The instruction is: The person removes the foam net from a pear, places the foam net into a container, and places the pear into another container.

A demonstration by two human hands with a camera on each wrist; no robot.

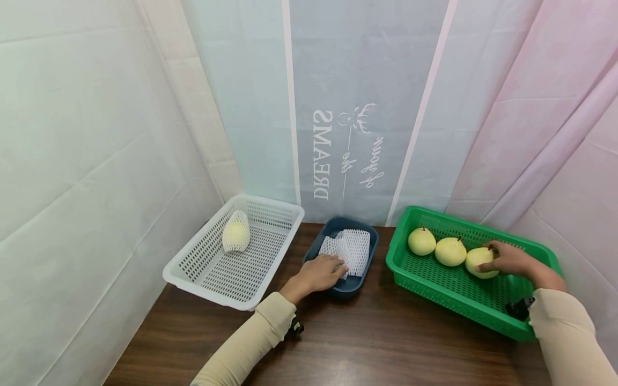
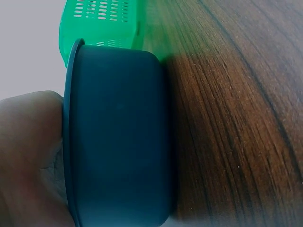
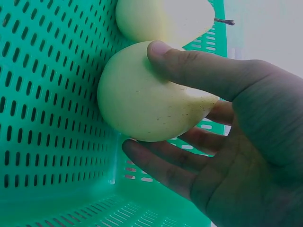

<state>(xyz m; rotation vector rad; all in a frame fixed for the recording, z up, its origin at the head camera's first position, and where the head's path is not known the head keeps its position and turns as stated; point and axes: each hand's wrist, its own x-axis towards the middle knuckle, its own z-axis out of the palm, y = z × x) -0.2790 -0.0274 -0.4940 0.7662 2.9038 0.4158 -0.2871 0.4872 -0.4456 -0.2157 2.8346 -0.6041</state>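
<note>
In the head view my right hand point(image 1: 512, 260) holds the rightmost pale yellow pear point(image 1: 475, 258) inside the green basket point(image 1: 449, 305). The right wrist view has the thumb point(image 3: 189, 66) on one side of that pear point(image 3: 147, 99) and the fingers curved along the other. Two more pears, a middle one point(image 1: 450, 252) and a left one point(image 1: 421, 241), lie beside it. My left hand point(image 1: 321, 273) reaches over the rim of a dark blue basin point(image 1: 348, 288), its fingers on white foam nets point(image 1: 356, 249). Its grip is hidden behind the basin wall point(image 2: 118, 132) in the left wrist view.
A white basket point(image 1: 232, 297) stands at the left with one net-wrapped pear point(image 1: 236, 230) in it. All the containers stand on a brown wooden table point(image 1: 367, 343). Light cloth point(image 1: 352, 64) hangs behind and at both sides.
</note>
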